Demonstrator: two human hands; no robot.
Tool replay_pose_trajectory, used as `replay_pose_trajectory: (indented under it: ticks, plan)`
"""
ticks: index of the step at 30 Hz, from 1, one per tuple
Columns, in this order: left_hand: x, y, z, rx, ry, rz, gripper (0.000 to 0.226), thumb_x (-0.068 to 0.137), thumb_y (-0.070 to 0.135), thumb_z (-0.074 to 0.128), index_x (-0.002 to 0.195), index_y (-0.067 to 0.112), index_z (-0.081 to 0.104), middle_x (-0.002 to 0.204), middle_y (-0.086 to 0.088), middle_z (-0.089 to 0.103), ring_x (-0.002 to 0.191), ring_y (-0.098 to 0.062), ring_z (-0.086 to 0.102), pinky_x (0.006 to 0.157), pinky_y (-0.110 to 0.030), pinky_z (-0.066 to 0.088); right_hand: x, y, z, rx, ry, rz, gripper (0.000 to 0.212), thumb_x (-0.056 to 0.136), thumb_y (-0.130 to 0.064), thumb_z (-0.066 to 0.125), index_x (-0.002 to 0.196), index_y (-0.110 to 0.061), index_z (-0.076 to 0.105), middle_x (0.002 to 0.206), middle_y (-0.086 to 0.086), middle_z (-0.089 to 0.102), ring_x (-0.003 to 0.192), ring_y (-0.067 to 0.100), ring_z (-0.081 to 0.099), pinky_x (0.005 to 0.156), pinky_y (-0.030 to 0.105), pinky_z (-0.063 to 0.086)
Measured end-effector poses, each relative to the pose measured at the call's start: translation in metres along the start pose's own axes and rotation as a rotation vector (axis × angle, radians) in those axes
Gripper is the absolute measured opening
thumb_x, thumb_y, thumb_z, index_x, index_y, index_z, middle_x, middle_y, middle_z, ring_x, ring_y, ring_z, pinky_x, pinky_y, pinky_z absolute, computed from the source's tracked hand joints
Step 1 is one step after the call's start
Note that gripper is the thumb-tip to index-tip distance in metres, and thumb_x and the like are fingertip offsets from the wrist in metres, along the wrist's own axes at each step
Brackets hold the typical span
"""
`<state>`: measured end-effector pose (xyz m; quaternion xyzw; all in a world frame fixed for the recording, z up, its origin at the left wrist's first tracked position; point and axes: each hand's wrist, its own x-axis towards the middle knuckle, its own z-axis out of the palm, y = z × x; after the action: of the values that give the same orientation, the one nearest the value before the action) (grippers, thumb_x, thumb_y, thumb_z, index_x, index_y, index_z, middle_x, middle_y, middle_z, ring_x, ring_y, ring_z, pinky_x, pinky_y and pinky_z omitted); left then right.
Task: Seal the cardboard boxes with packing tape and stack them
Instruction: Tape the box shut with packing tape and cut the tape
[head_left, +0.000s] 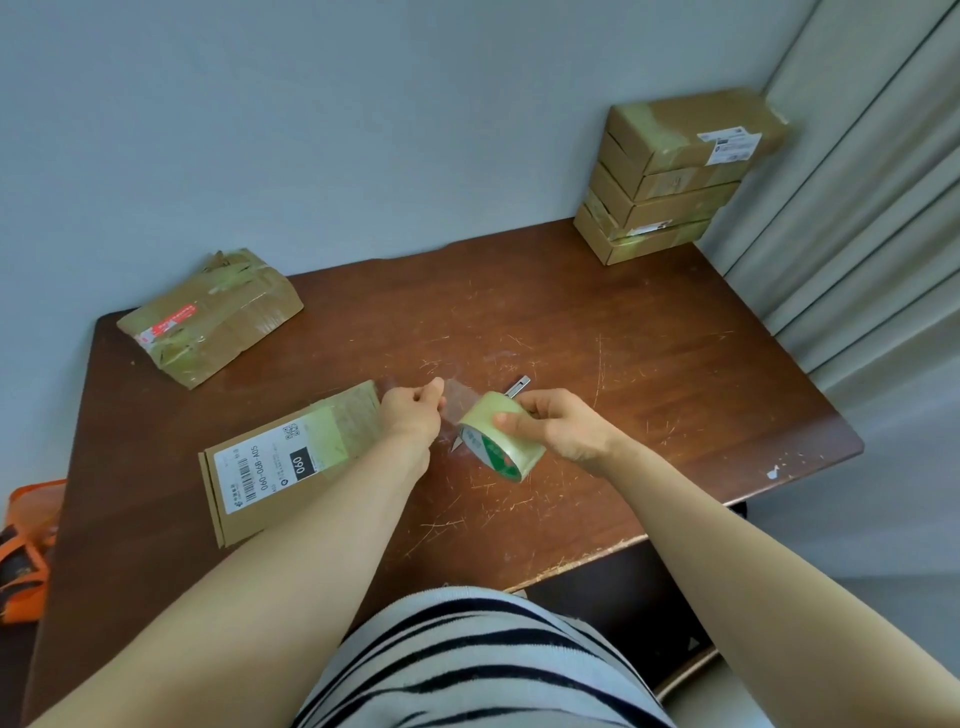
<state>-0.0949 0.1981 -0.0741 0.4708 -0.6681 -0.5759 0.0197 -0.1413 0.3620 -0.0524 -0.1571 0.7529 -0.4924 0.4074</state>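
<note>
Over the middle of the tabletop (649, 353), the right hand (563, 428) is holding a roll of packing tape (501, 439), its fingers (511, 420) curling round the roll's outer face. The left hand (413, 415) is pinching the free end of the clear tape strip (460, 399) between thumb and fingers (434, 389), and the strip is stretching taut between hand and roll. A utility knife (519, 387) is lying on the wood below the roll, partly hidden by it.

A flat cardboard box (270, 467) with a white shipping label is lying just left of the left hand, its near end reaching the tabletop's front edge and the left forearm passing over its corner. A crumpled, heavily taped box (208, 317) is sitting at the far left corner against the wall. A stack of taped boxes (670, 176) is standing at the far right corner beside a pale curtain (857, 208). An orange bag (26, 545) is showing off the tabletop's left side.
</note>
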Motion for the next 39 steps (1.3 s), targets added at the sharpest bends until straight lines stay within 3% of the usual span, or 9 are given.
replay_pose_trajectory:
  ticks: [5, 8, 14, 19, 26, 28, 31, 35, 39]
  plan:
    - [0.007, 0.003, 0.003, -0.110, 0.026, -0.054, 0.031, 0.097, 0.032, 0.052, 0.078, 0.009, 0.060, 0.090, -0.011, 0.065, 0.087, -0.029, 0.062, 0.081, -0.038, 0.050, -0.002, 0.006, -0.011, -0.067, -0.020, 0.046, 0.019, 0.095, -0.029, 0.057, 0.093, -0.013, 0.066, 0.091, 0.003, 0.066, 0.085, 0.017, 0.060, 0.083, 0.030, 0.046]
    - [0.014, 0.001, 0.005, -0.146, 0.054, -0.117, 0.033, 0.096, 0.034, 0.054, 0.074, 0.009, 0.057, 0.070, -0.005, 0.054, 0.049, -0.017, 0.043, 0.045, -0.026, 0.035, -0.008, 0.008, -0.026, -0.227, 0.063, 0.046, 0.033, 0.091, -0.042, 0.059, 0.072, -0.015, 0.062, 0.072, -0.003, 0.062, 0.067, 0.015, 0.059, 0.063, 0.026, 0.047]
    - [0.015, -0.004, 0.014, -0.227, 0.063, -0.221, 0.029, 0.094, 0.035, 0.058, 0.095, 0.006, 0.062, 0.059, 0.005, 0.046, 0.040, -0.009, 0.026, 0.028, -0.012, 0.019, -0.010, 0.018, -0.048, -0.249, 0.067, 0.096, 0.033, 0.093, -0.035, 0.058, 0.073, -0.011, 0.066, 0.071, -0.001, 0.061, 0.068, 0.015, 0.055, 0.064, 0.026, 0.043]
    - [0.018, -0.007, 0.015, -0.306, 0.108, -0.242, 0.026, 0.093, 0.031, 0.060, 0.086, 0.006, 0.060, 0.065, 0.003, 0.053, 0.032, -0.004, 0.028, 0.030, -0.013, 0.021, -0.016, 0.027, -0.063, -0.344, 0.087, 0.159, 0.039, 0.088, -0.047, 0.060, 0.063, -0.017, 0.062, 0.065, -0.004, 0.061, 0.064, 0.014, 0.060, 0.065, 0.027, 0.048]
    - [0.019, -0.019, 0.020, -0.349, 0.189, -0.278, 0.026, 0.095, 0.032, 0.057, 0.091, 0.007, 0.065, 0.119, -0.013, 0.066, 0.044, -0.006, 0.044, 0.038, -0.013, 0.034, -0.003, 0.033, -0.080, -0.609, 0.081, 0.283, 0.040, 0.085, -0.052, 0.062, 0.077, -0.014, 0.071, 0.076, 0.005, 0.066, 0.069, 0.016, 0.060, 0.064, 0.031, 0.046]
    - [0.019, -0.021, 0.016, -0.375, 0.130, -0.359, 0.035, 0.097, 0.033, 0.053, 0.114, 0.005, 0.064, 0.106, -0.006, 0.069, 0.062, -0.009, 0.056, 0.055, -0.015, 0.043, 0.005, 0.027, -0.079, -0.739, 0.075, 0.321, 0.044, 0.082, -0.055, 0.062, 0.080, -0.012, 0.071, 0.075, 0.004, 0.065, 0.068, 0.015, 0.059, 0.060, 0.030, 0.044]
    - [0.016, -0.032, 0.010, -0.333, 0.051, -0.370, 0.034, 0.090, 0.038, 0.062, 0.105, 0.007, 0.065, 0.073, 0.003, 0.057, 0.050, -0.007, 0.036, 0.048, -0.018, 0.030, 0.016, 0.019, -0.073, -1.015, 0.061, 0.358, 0.039, 0.085, -0.051, 0.059, 0.085, -0.013, 0.062, 0.073, -0.002, 0.057, 0.072, 0.016, 0.058, 0.060, 0.028, 0.044]
    - [-0.011, -0.046, 0.016, -0.216, 0.060, -0.253, 0.024, 0.078, 0.023, 0.079, 0.095, 0.011, 0.067, 0.091, -0.006, 0.065, 0.081, -0.018, 0.063, 0.082, -0.032, 0.053, 0.030, 0.010, -0.062, -1.300, 0.030, 0.415, 0.019, 0.088, -0.032, 0.059, 0.101, -0.019, 0.061, 0.086, -0.004, 0.055, 0.083, 0.021, 0.055, 0.068, 0.029, 0.042]
    - [-0.024, -0.062, 0.022, -0.180, 0.153, -0.262, 0.014, 0.084, 0.014, 0.072, 0.096, 0.008, 0.072, 0.064, -0.006, 0.060, 0.046, -0.014, 0.048, 0.048, -0.023, 0.040, 0.046, 0.012, -0.045, -1.467, -0.010, 0.406, 0.024, 0.089, -0.021, 0.058, 0.113, -0.021, 0.062, 0.108, -0.003, 0.063, 0.101, 0.020, 0.061, 0.072, 0.027, 0.039]
